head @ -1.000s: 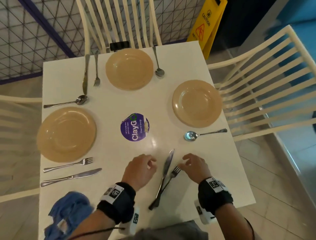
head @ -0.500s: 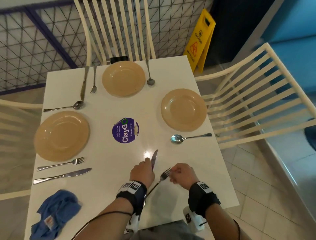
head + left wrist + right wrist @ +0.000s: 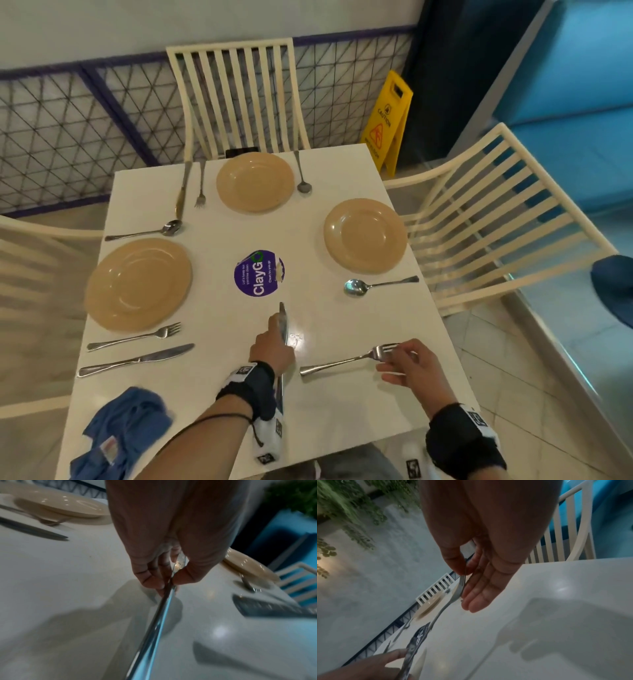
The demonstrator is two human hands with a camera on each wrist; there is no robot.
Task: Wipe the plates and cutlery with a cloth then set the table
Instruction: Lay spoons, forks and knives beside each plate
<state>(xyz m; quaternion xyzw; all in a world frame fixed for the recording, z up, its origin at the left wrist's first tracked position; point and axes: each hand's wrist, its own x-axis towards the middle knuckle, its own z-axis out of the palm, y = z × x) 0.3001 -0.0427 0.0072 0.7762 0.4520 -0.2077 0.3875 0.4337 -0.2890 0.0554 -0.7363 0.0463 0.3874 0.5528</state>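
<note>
Knife: left hand [image 3: 272,349] pinches the knife [image 3: 283,329] between thumb and curled fingers near the blade, at lower centre of the head view; the handle runs back under the wrist and the tip points toward the purple sticker [image 3: 259,273].
Fork: right hand [image 3: 409,365] pinches the fork [image 3: 349,361] by its tines with thumb and forefinger, the other fingers loosely straight; the handle points left toward the knife, apart from it.
Grip state: both hands are closed on cutlery in light fingertip pinches, not full grasps.
Placed so far: three tan plates sit at the left [image 3: 138,284], top [image 3: 255,181] and right [image 3: 365,235] of the worktop [image 3: 219,377], each with cutlery beside it; no plate shows at the near edge.
Cloth: blue cloth [image 3: 120,431] lies bunched at lower left, touched by neither hand.
Risk, slip: a fork held by smooth tines can swivel or drop, and it may clatter against the knife if the handle swings.
Risk, blade: fingers near the knife's edge could slide along it if the hand pushes forward.
Risk, edge: the fork lies close to the worktop's right border; a careless release could send it to the floor.
Risk, layout: this pair looks angled and uneven, so the near setting may not match the others.
Risk, smudges: bare fingers on tines and blade likely leave marks on wiped metal.
</note>
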